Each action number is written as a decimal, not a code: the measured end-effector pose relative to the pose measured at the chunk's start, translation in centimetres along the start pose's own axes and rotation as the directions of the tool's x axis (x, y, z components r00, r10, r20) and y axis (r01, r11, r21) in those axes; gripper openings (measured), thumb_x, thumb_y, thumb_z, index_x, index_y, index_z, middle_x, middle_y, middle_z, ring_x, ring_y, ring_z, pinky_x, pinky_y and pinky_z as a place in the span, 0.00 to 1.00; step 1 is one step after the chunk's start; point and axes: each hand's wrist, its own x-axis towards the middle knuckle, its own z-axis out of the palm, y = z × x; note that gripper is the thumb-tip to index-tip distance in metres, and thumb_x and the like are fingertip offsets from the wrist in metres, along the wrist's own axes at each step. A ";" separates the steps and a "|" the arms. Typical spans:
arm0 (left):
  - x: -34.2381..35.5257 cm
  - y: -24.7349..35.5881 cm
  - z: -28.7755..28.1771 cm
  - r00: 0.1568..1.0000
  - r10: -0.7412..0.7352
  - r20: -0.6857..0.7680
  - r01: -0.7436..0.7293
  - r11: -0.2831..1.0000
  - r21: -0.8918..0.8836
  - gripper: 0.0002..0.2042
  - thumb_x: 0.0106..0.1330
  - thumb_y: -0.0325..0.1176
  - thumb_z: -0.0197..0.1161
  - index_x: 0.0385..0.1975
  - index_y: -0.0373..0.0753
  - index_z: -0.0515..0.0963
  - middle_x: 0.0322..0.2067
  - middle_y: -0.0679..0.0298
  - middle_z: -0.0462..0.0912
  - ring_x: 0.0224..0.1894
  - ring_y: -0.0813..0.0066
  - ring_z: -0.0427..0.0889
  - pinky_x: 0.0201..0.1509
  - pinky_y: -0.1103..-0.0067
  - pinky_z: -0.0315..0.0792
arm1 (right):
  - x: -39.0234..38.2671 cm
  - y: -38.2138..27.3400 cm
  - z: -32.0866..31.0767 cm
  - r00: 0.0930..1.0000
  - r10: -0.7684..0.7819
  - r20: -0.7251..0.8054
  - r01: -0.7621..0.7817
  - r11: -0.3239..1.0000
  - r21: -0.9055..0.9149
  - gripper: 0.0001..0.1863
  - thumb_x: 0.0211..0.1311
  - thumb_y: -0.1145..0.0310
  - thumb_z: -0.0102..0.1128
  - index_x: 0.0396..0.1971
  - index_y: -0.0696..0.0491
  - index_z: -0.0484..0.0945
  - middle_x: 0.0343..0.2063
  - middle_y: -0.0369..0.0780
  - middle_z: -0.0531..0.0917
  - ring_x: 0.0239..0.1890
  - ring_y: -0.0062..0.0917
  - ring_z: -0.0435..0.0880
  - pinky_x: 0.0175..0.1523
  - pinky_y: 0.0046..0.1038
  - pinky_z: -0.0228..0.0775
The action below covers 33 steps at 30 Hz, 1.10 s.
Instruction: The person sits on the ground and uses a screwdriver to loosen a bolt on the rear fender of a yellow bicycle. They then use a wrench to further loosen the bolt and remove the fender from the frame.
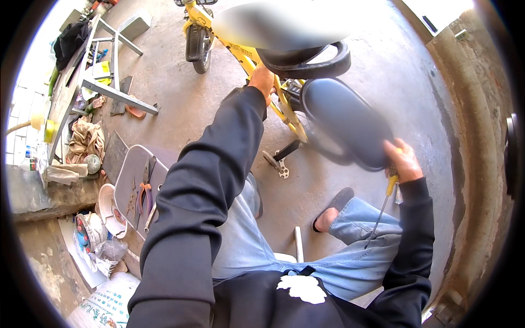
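My left hand (262,83) reaches forward and is closed round a tube of the yellow bike's frame (240,53), just beside a black curved, ring-like part (306,63). My right hand (403,159) holds a screwdriver (391,183) by its yellow handle, the thin shaft pointing down over my jeans. Its fingers also meet the near edge of a dark, smooth oval part (347,120), partly blurred, which lies against the bike. Below the frame is a black-and-silver pedal-like piece (287,150), with a silver plate with holes (283,169) next to it.
A grey tray (158,156) at left carries pliers (145,191) and other tools. Behind it stands a metal-framed bench (117,95) with cloth and scraps around it. A white bucket (93,232) sits lower left. A rough wall (476,136) runs along the right.
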 end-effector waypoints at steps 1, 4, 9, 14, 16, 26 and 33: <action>-0.4 0.0 0.5 1.000 -0.022 -0.004 0.022 1.000 -0.008 0.20 0.67 0.53 0.53 0.47 0.45 0.74 0.45 0.66 0.81 0.46 0.69 0.80 0.53 0.65 0.69 | -0.9 0.4 0.0 1.000 0.003 0.001 -0.003 1.000 0.017 0.17 0.65 0.56 0.62 0.38 0.56 0.74 0.17 0.35 0.76 0.11 0.18 0.74 0.17 0.19 0.68; -0.3 0.5 0.8 0.989 -0.038 0.143 0.029 0.997 0.065 0.18 0.69 0.50 0.51 0.50 0.45 0.74 0.49 0.64 0.81 0.49 0.67 0.80 0.55 0.63 0.67 | -3.6 2.1 0.6 0.999 -0.007 0.049 0.002 0.995 0.099 0.15 0.64 0.57 0.63 0.32 0.53 0.72 0.16 0.34 0.75 0.10 0.18 0.74 0.16 0.20 0.66; -1.0 0.1 1.9 0.969 -0.055 0.241 0.044 0.998 0.050 0.15 0.68 0.46 0.54 0.46 0.44 0.76 0.42 0.65 0.83 0.41 0.70 0.81 0.48 0.66 0.69 | -7.7 5.5 2.7 1.000 -0.012 -0.024 0.016 0.983 0.183 0.17 0.62 0.60 0.66 0.27 0.52 0.68 0.14 0.33 0.73 0.11 0.18 0.74 0.16 0.20 0.64; -3.0 0.1 3.8 0.953 -0.056 0.298 0.010 0.988 0.154 0.20 0.70 0.50 0.51 0.53 0.46 0.74 0.51 0.62 0.81 0.51 0.65 0.79 0.57 0.62 0.69 | -12.5 7.2 5.6 0.998 0.000 -0.065 0.022 0.942 0.334 0.13 0.64 0.64 0.65 0.30 0.56 0.71 0.19 0.36 0.78 0.15 0.16 0.75 0.21 0.18 0.67; -4.0 0.1 4.5 0.954 -0.096 0.284 0.049 0.985 0.167 0.15 0.70 0.43 0.53 0.52 0.45 0.75 0.49 0.64 0.82 0.48 0.71 0.81 0.56 0.68 0.72 | -14.4 7.3 6.6 0.998 0.054 -0.044 -0.035 0.930 0.365 0.13 0.64 0.64 0.64 0.32 0.56 0.71 0.19 0.36 0.78 0.15 0.16 0.75 0.21 0.19 0.67; 2.5 -3.3 2.2 0.633 0.299 0.714 -0.706 0.601 0.374 0.16 0.68 0.38 0.61 0.54 0.42 0.76 0.48 0.57 0.83 0.50 0.64 0.83 0.54 0.69 0.78 | -17.5 9.2 10.0 0.990 0.140 0.034 -0.140 0.871 0.471 0.18 0.60 0.61 0.68 0.26 0.54 0.67 0.16 0.35 0.77 0.16 0.14 0.76 0.22 0.20 0.67; 2.7 -2.4 2.8 0.650 0.236 0.723 -0.657 0.653 0.377 0.21 0.69 0.44 0.59 0.56 0.39 0.75 0.51 0.54 0.82 0.54 0.62 0.81 0.61 0.65 0.73 | -16.5 10.1 9.5 0.999 0.048 -0.002 -0.045 0.954 0.296 0.23 0.58 0.53 0.68 0.25 0.56 0.68 0.14 0.43 0.78 0.17 0.26 0.79 0.26 0.28 0.72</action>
